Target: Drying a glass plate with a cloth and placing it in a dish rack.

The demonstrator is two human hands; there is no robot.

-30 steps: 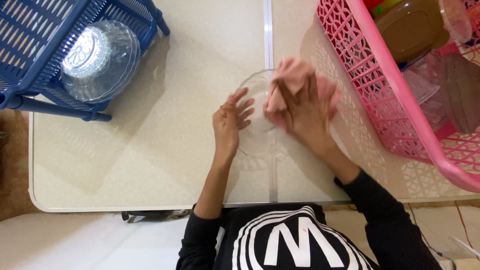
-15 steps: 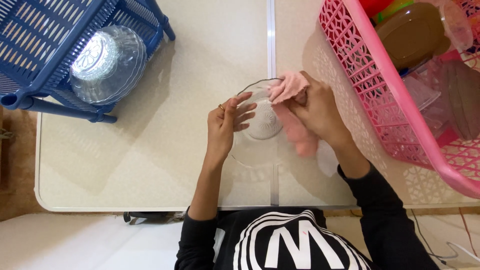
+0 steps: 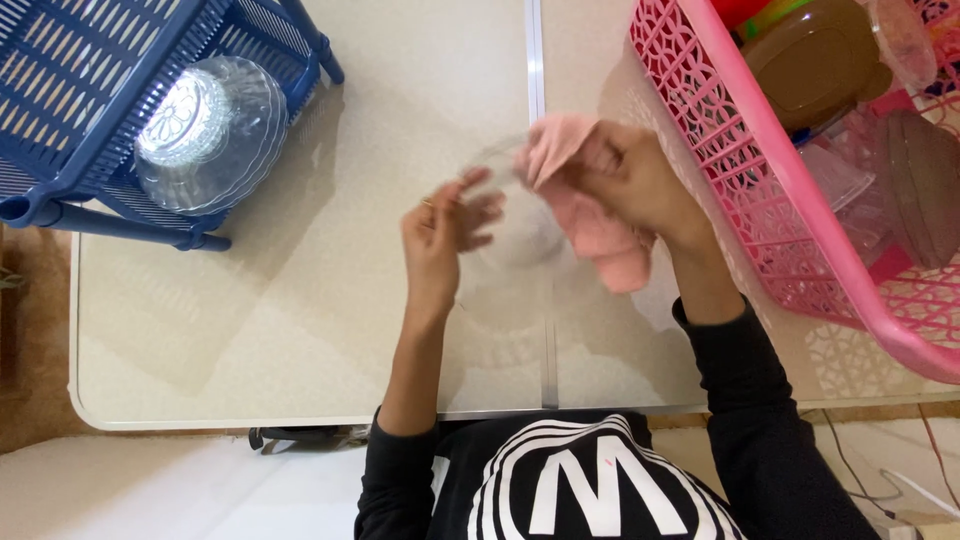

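A pale speckled table [image 3: 300,300] fills the view, with a metal seam running from its near edge to its far edge down the middle; brownish floor shows past its left edge.

Over the seam, about midway between the near and far edges, both hands work on a clear glass plate [image 3: 510,250] that is blurred. The left hand [image 3: 440,245] has its grip partly open, fingers spread and resting on the plate's left rim, steadying it. The right hand [image 3: 635,185] has its grip closed on a pink cloth [image 3: 590,225], pressed against the far right part of the plate; the cloth's loose end hangs down toward the near edge.

At the far left corner stands a blue slatted rack [image 3: 90,90] carrying a stack of clear glass bowls [image 3: 210,130]. Along the right edge sits a pink lattice basket [image 3: 760,190] with a brown lid [image 3: 815,60] and other clear pieces inside, close beside the right hand.
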